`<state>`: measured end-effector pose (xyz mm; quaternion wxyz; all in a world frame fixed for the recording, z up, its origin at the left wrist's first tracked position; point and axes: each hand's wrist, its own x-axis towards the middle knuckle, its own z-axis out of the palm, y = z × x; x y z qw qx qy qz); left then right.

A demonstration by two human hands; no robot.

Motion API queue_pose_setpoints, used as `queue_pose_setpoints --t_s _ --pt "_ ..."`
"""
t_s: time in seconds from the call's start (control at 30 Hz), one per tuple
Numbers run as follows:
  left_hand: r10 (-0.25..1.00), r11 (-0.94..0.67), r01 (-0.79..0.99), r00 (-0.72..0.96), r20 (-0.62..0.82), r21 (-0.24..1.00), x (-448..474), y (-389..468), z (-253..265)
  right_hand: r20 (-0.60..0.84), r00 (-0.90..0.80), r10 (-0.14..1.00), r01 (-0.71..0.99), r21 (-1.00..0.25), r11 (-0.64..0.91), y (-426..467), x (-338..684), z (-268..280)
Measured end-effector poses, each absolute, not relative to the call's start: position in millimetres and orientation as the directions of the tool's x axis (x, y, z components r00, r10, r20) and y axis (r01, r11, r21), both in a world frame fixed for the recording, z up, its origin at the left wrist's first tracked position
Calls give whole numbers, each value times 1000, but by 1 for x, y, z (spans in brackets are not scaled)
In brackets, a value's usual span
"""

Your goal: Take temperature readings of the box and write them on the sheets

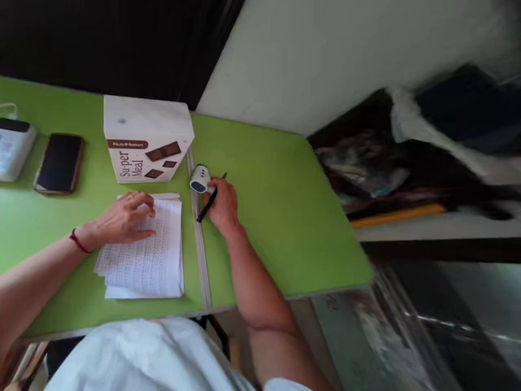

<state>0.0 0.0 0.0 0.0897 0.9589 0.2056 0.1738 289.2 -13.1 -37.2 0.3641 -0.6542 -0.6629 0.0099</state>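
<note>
My left hand [126, 218] rests with fingers apart on a stack of sheets [163, 260] covered in dense rows of small handwriting or print. On the green table, my right hand [225, 206] is closed around a black pen [207, 207], which slants across the fingers. The same hand has its fingers on a white and blue handheld device [201, 179] that looks like an infrared thermometer. Its dark display faces me, with several blue buttons behind; my fingers hide its handle. Just beyond the sheets stands a white NutriMotion Super Meal box [148, 130].
A dark phone [60, 163] lies at the left, beside a white device with a cable [14, 146]. A metal seam [199, 250] crosses the green table [280, 217]. To the right, past the table edge, a shelf [407, 231] holds bags and cloth.
</note>
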Motion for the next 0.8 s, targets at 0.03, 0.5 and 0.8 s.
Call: queue_pose_setpoints --t_s 0.03,0.5,0.8 --pt "434 -896 384 862 260 223 2 -1 1 467 101 878 854 -493 164 -13 286 -39" --pt "696 -718 689 704 -140 -103 18 -32 39 543 250 802 495 -783 376 -39 240 -13" --pt "691 -716 698 703 -168 -28 36 -62 32 264 133 955 201 -951 235 -45 209 -27"
